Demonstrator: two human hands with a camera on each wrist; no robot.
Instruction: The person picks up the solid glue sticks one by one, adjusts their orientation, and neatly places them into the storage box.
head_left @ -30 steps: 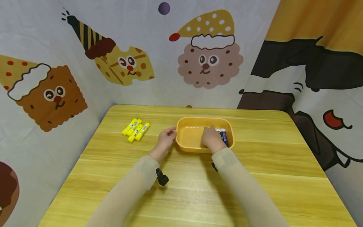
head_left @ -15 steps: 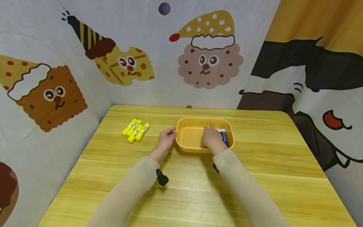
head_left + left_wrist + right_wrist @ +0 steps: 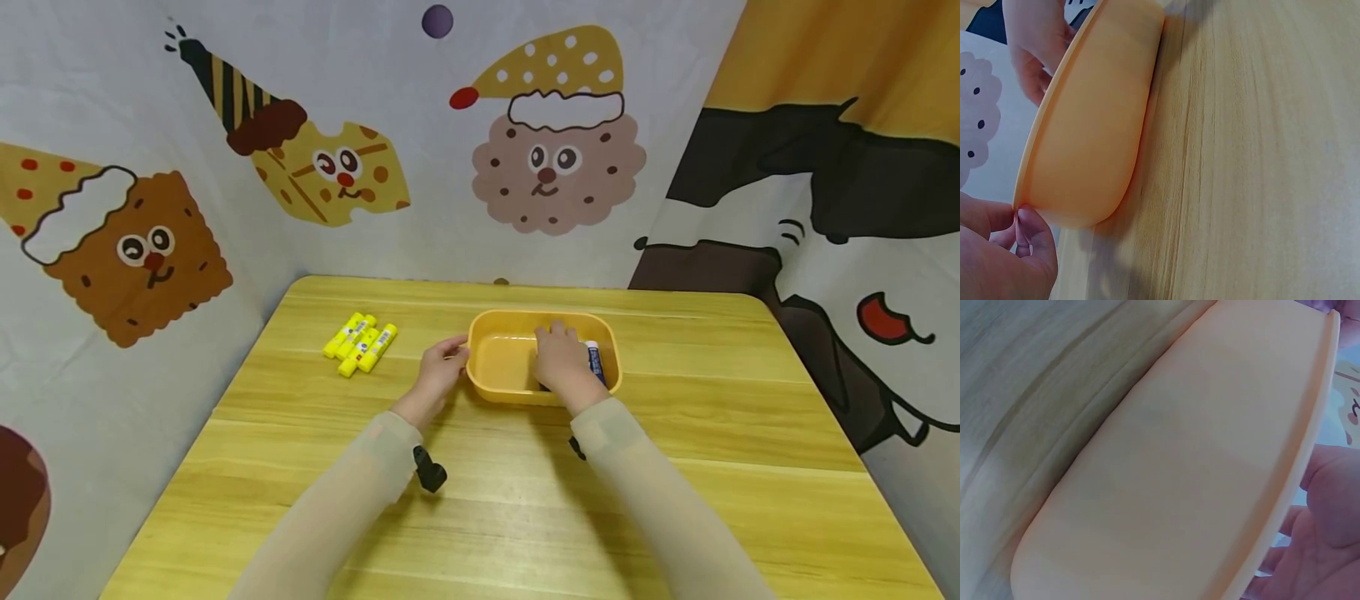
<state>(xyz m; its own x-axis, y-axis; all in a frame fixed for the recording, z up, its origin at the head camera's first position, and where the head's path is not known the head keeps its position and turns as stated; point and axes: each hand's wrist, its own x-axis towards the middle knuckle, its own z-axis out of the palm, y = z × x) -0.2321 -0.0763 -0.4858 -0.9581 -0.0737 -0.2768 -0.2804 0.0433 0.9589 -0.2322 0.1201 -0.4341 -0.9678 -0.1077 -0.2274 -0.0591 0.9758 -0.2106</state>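
The orange tub [image 3: 501,360] sits flat on the wooden table [image 3: 480,508]. The left hand [image 3: 439,369] is at the tub's left end, with thumb and finger pinching its rim. The right hand [image 3: 564,358] reaches down into the right half of the tub. Its fingertips are hidden behind the tub's side, so I cannot tell if they pinch anything. A dark blue stick with a white top [image 3: 596,362] is inside the tub, just right of that hand. Four yellow sticks [image 3: 378,347] lie close together to the left of the tub. Behind the tub hangs a pale cloth [image 3: 442,250] with a smiling cookie and some cheese on it.
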